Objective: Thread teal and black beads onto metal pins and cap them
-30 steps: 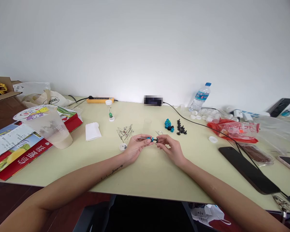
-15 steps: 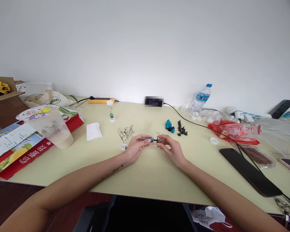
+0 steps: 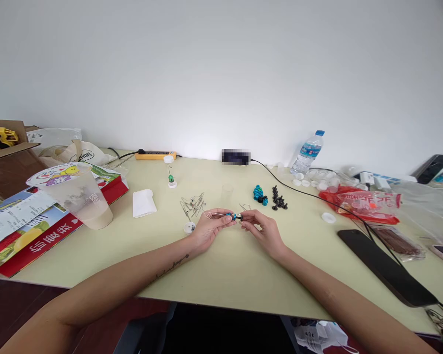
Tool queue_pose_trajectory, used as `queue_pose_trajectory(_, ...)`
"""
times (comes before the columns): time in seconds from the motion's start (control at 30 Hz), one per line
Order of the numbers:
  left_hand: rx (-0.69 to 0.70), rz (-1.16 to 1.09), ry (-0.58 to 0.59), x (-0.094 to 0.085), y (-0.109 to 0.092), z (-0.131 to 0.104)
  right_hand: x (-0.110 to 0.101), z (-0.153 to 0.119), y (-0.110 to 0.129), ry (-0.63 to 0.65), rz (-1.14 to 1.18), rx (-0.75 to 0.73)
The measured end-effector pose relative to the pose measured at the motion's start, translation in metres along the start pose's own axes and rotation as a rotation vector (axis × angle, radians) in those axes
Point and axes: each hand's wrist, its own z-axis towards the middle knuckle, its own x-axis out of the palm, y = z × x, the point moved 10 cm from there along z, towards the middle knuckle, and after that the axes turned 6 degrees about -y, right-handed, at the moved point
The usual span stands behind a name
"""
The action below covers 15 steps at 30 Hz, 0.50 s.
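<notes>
Pale tabletop (image 3: 229, 280), both hands (image 3: 208, 231) pinching a blue-and-black piece (image 3: 235, 216), long axis roughly sideways, black end pointing right.

Pale table (image 3: 206, 278), metal rods (image 3: 192, 204), blue pieces (image 3: 258, 192), bottle (image 3: 309, 153)

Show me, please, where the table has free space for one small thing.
The table is bare between left hand, right hand and near edge, also between right forearm, white lid and black slab. It is crowded around the red bag and where the metal wires lie.
</notes>
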Motion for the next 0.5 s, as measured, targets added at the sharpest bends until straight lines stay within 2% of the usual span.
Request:
queue_pose_trajectory(0.37, 0.004, -0.004, 0.017, 0.0007, 0.0011, 0.0007, 0.0039, 0.0004, -0.0054, 0.054, 0.004, 0.057)
queue_pose_trajectory(0.5, -0.014, -0.004, 0.012, -0.0006, 0.0032, 0.0007, 0.0039, 0.0016, -0.0009, 0.051, 0.003, 0.032)
